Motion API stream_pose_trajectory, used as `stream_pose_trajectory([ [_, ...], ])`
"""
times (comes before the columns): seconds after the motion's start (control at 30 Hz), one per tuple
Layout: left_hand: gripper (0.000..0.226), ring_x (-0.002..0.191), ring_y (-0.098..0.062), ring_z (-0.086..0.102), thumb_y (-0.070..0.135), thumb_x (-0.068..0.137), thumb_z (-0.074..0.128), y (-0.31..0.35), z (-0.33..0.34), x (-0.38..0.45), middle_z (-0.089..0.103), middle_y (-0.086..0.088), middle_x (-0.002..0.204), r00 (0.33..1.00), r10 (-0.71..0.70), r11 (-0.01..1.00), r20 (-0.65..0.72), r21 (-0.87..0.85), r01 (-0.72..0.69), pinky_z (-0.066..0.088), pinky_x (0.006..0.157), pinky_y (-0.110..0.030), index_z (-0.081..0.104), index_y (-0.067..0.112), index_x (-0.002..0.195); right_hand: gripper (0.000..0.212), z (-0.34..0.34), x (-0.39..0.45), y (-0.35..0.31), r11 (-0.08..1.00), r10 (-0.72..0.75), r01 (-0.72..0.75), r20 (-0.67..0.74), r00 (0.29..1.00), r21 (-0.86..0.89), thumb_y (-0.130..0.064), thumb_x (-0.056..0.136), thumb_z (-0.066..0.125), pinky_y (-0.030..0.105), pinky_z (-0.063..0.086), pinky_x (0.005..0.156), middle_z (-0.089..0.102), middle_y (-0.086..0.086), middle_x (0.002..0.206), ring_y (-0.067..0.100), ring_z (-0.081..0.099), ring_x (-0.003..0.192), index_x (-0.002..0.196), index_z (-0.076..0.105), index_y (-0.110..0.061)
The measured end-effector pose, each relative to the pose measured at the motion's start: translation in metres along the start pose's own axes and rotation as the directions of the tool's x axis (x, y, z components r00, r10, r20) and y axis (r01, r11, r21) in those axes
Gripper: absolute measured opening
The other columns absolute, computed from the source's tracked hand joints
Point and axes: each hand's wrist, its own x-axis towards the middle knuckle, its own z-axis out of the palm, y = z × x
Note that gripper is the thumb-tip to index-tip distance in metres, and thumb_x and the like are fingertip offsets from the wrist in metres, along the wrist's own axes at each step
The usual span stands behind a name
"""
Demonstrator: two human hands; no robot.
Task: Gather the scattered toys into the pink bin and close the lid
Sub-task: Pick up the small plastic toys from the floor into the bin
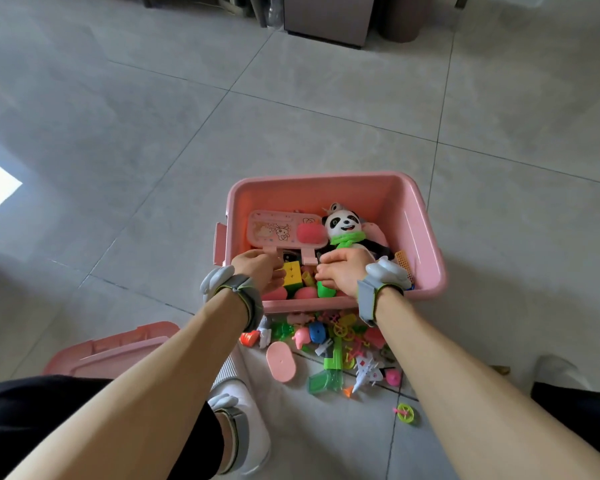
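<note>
The open pink bin (423, 233) sits on the tiled floor (153, 133), its lid (111, 348) lying off to the left. Inside it the left hand (257, 270) pinches a colour cube (291, 273) and the right hand (343, 271) curls round a green toy (324, 291), while scattered toys (329, 351) lie just before the bin.

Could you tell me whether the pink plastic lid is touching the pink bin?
Apart. The head view shows the pink plastic lid on the floor, grey tile between it and the pink bin.
</note>
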Motion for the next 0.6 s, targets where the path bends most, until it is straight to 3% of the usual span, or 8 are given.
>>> stream_pose_trajectory([
  [0.13,0.013,0.072,-0.027,0.066,-0.002,0.087,0.062,-0.012,-0.007,-0.023,0.068,-0.018,0.091,0.999,-0.006,0.998,0.051,0.065,0.003,0.060,0.073,-0.041,0.063,0.007,0.097,0.017,-0.008,-0.026,0.021,0.990,-0.054,0.048,-0.042,0.998,-0.136,-0.003,0.077,0.071,0.042,0.059,0.083,0.068,0.007,0.085,0.025,0.070,0.082,0.084,0.065,-0.017],
  [0.23,0.012,0.063,-0.024,0.065,-0.002,0.086,0.062,-0.028,-0.011,-0.050,0.069,-0.017,0.082,0.995,-0.006,0.988,0.101,0.152,-0.009,0.059,0.063,-0.034,0.065,0.006,0.095,0.016,-0.012,-0.055,0.033,0.987,-0.056,0.046,-0.058,0.997,-0.151,-0.002,0.079,0.070,0.042,0.059,0.082,0.069,0.011,0.088,0.027,0.069,0.084,0.086,0.064,-0.016],
  [0.3,0.008,0.052,-0.019,0.062,0.000,0.089,0.059,-0.041,-0.012,-0.063,0.066,-0.013,0.070,0.991,-0.004,0.983,0.135,0.184,-0.021,0.054,0.049,-0.026,0.064,0.004,0.093,0.016,-0.012,-0.072,0.045,0.982,-0.055,0.045,-0.051,0.997,-0.183,-0.006,0.079,0.070,0.040,0.059,0.083,0.071,0.009,0.083,0.025,0.070,0.082,0.082,0.064,-0.020],
  [0.37,0.009,0.045,-0.013,0.058,0.001,0.092,0.056,-0.054,-0.013,-0.071,0.062,-0.008,0.062,0.986,-0.017,0.971,0.168,0.239,-0.024,0.050,0.046,-0.022,0.062,0.005,0.086,0.015,-0.013,-0.085,0.057,0.977,-0.050,0.040,-0.042,0.998,-0.211,-0.007,0.079,0.071,0.036,0.059,0.082,0.070,0.005,0.080,0.019,0.069,0.076,0.082,0.064,-0.020],
  [0.5,0.007,0.066,-0.021,0.059,0.003,0.090,0.059,-0.077,-0.017,-0.076,0.063,-0.010,0.075,0.978,-0.040,0.939,0.205,0.342,-0.034,0.056,0.074,-0.037,0.063,0.008,0.088,0.014,-0.012,-0.100,0.077,0.974,-0.028,0.016,-0.051,0.998,-0.228,-0.010,0.079,0.072,0.035,0.058,0.080,0.069,0.004,0.083,0.020,0.069,0.080,0.083,0.065,-0.022],
  [0.53,0.006,0.068,-0.022,0.059,0.003,0.090,0.059,-0.084,-0.019,-0.076,0.063,-0.010,0.078,0.977,-0.059,0.932,0.205,0.361,-0.020,0.055,0.077,-0.039,0.063,0.007,0.092,0.014,-0.012,-0.104,0.083,0.975,-0.015,0.002,-0.056,0.998,-0.220,-0.010,0.080,0.071,0.034,0.057,0.079,0.068,0.003,0.080,0.018,0.068,0.077,0.083,0.065,-0.021],
  [0.6,0.007,0.067,-0.021,0.059,0.005,0.091,0.058,-0.097,-0.021,-0.069,0.063,-0.009,0.078,0.978,-0.088,0.928,0.189,0.373,0.011,0.054,0.069,-0.035,0.062,0.007,0.096,0.013,-0.010,-0.107,0.091,0.979,0.005,-0.018,-0.064,0.998,-0.203,-0.009,0.080,0.070,0.031,0.055,0.073,0.065,0.000,0.074,0.015,0.064,0.070,0.082,0.063,-0.019],
])
